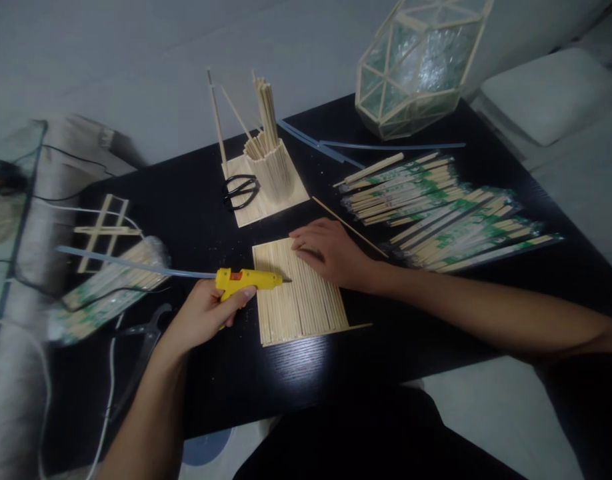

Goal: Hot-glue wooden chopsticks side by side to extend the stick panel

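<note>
A yellow glue gun (251, 281) with a long translucent glue stick in its back is gripped in my left hand (209, 310). Its nozzle points right, over a flat panel of wooden sticks laid side by side (281, 313). My right hand (331, 252) rests on the panel's upper right part, fingers curled near the top edge; whether it pinches anything is too small to tell. One stick along the panel's bottom edge (360, 327) juts out to the right. Behind the panel stands a round stick holder (279, 177) on a square stick base, filled with sticks.
Wrapped chopsticks (446, 213) spread over the right of the black table (376, 360). Black glasses (241, 192) lie on the square base. Pliers (149, 333), a stick frame (103, 231) and cables are at left. A geometric stick structure (416, 73) stands at back right.
</note>
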The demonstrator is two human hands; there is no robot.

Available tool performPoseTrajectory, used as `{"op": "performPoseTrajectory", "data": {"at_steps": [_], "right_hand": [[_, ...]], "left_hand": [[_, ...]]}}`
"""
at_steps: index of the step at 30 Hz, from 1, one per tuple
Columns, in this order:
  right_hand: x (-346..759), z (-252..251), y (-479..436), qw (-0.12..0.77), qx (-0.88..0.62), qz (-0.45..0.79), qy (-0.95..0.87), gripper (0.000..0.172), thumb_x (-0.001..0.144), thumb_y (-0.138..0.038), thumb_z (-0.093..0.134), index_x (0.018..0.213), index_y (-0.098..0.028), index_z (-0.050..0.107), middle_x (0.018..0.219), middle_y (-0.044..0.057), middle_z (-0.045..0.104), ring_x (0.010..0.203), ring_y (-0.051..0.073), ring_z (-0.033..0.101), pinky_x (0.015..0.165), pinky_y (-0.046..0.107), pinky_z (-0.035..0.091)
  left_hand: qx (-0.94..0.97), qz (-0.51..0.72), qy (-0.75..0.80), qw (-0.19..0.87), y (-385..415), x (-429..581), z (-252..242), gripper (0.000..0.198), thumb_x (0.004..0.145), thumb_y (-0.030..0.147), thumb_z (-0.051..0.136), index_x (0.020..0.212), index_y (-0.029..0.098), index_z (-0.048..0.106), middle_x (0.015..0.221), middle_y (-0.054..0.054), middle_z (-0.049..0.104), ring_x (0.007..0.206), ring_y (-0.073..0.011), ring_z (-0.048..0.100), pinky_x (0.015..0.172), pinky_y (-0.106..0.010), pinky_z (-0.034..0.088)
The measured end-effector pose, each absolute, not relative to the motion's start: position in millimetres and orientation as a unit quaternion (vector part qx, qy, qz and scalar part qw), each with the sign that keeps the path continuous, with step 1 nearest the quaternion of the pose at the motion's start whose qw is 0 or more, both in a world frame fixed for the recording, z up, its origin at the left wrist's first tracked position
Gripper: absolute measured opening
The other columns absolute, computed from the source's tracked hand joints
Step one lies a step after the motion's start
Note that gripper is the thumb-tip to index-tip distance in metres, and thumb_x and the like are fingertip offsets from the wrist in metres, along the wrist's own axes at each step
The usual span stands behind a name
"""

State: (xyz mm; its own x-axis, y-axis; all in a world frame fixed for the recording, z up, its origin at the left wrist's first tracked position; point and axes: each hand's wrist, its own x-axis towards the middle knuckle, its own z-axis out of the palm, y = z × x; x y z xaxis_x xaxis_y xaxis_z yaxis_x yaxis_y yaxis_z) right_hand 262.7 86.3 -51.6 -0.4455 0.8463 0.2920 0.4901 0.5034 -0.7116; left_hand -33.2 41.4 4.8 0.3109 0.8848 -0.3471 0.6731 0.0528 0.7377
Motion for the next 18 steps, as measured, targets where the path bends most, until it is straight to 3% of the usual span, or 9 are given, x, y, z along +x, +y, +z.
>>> {"op": "performPoseTrajectory", "data": {"at_steps": [18], "right_hand": [[263, -50, 87, 0.320, -0.413, 0.279, -0.805, 0.011, 0.104, -0.022, 0.064, 0.103, -0.024, 0.074, 0.128, 0.005, 0.079, 0.120, 0.029, 0.063, 0.108, 0.050, 0.042]], "left_hand": [[0.683, 0.085, 0.531, 0.495, 39, -45, 4, 0.056, 0.100, 0.053, 0.065, 0.054, 0.020, 0.060, 0.043, 0.001, 0.055, 0.040, -0.0100, 0.048, 0.042, -0.021, 0.035]]}}
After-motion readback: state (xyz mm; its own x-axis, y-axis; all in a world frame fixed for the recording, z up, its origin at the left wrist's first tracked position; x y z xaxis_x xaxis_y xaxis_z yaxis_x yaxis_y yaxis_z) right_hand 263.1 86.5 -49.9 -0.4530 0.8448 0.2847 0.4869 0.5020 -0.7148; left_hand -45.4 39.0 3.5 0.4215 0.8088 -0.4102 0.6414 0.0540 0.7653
